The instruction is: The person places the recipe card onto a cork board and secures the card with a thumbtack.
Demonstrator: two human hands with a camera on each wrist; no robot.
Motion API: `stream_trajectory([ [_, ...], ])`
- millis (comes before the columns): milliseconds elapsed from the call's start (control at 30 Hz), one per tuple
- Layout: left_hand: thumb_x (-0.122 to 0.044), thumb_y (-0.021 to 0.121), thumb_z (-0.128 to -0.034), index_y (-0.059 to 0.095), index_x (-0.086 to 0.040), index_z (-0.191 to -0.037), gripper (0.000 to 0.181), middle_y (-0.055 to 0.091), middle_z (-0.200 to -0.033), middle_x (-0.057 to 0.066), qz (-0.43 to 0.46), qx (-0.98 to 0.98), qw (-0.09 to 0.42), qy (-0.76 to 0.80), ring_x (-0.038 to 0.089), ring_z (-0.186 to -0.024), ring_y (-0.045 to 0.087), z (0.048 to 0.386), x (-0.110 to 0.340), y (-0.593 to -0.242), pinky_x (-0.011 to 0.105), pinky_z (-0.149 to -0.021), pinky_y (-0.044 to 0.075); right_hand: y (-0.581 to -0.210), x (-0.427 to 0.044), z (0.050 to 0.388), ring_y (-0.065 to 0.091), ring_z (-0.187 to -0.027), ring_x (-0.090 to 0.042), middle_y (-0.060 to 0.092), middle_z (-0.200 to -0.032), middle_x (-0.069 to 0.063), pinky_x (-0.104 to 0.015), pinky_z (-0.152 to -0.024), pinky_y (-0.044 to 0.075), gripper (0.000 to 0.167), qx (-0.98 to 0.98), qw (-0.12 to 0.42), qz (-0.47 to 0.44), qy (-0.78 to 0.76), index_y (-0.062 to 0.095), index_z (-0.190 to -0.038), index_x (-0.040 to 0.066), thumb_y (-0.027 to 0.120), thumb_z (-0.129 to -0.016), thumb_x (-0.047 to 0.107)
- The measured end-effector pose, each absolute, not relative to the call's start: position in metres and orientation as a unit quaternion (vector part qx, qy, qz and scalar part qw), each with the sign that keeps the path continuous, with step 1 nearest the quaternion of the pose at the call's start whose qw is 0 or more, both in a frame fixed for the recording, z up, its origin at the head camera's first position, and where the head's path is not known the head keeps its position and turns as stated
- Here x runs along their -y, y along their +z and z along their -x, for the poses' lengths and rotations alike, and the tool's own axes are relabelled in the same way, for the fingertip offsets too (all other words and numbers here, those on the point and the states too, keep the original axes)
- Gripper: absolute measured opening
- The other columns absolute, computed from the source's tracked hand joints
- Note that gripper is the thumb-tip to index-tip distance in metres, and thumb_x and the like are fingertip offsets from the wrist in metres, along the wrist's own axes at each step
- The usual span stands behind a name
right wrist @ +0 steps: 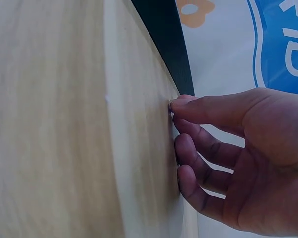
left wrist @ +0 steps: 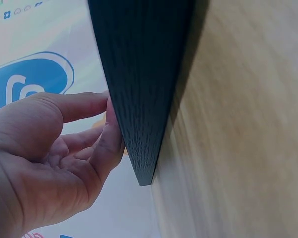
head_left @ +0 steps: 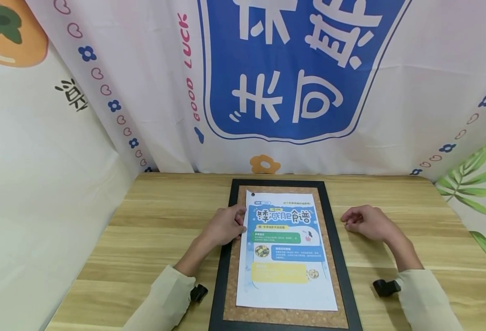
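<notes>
A sheet of printed paper [head_left: 286,294] with blue, green and yellow panels lies on a cork board [head_left: 284,316] in a black frame [head_left: 335,239]. One small black pin [head_left: 253,194] sits at its top left corner. My left hand [head_left: 227,224] reaches over the frame's left side, its loosely bent fingers resting at the paper's left edge. In the left wrist view the frame's side hides part of its fingertips. Right of the board, my right hand [head_left: 369,223] is low over the table. Its thumb and forefinger pinch a small dark object [right wrist: 170,106], too small to identify.
The wooden table [head_left: 144,239] extends on both sides of the board. Behind it hangs a printed cloth [head_left: 160,92] with a blue emblem, and a white cloth [head_left: 32,193] stands along the left. Black devices are worn at both sleeve cuffs.
</notes>
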State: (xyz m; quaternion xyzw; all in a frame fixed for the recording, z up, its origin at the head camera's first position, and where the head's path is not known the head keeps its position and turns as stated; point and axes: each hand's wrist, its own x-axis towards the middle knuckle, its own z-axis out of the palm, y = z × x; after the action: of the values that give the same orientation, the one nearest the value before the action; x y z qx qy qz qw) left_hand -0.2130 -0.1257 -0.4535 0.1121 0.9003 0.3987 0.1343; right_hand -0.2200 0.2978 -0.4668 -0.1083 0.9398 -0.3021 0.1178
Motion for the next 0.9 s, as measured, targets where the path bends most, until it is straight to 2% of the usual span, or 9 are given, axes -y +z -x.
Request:
stream_trajectory([
  [533, 0.005, 0.074, -0.0964, 0.055, 0.003, -0.152, 0.058, 0.065, -0.090, 0.008, -0.110, -0.904, 0.133, 0.390, 0.015, -0.064, 0.067, 0.2139, 0.1252, -0.4538, 0.024, -0.058, 0.058, -0.4687, -0.2893, 0.2207, 0.061, -0.088, -0.020, 0.075, -0.099, -0.007, -0.034, -0.077, 0.051, 0.016, -0.945, 0.093, 0.108, -0.295, 0.079, -0.111, 0.005, 0.077, -0.095, 0.004],
  [900, 0.006, 0.073, -0.0963, 0.055, 0.003, -0.151, 0.058, 0.064, -0.090, 0.009, -0.113, -0.904, 0.130, 0.391, 0.015, -0.064, 0.067, 0.2136, 0.1253, -0.4542, 0.026, -0.059, 0.058, -0.4682, -0.2884, 0.2198, 0.063, -0.086, -0.018, 0.075, -0.095, -0.005, -0.034, -0.077, 0.052, 0.015, -0.943, 0.099, 0.110, -0.299, 0.078, -0.110, 0.002, 0.075, -0.095, 0.001],
])
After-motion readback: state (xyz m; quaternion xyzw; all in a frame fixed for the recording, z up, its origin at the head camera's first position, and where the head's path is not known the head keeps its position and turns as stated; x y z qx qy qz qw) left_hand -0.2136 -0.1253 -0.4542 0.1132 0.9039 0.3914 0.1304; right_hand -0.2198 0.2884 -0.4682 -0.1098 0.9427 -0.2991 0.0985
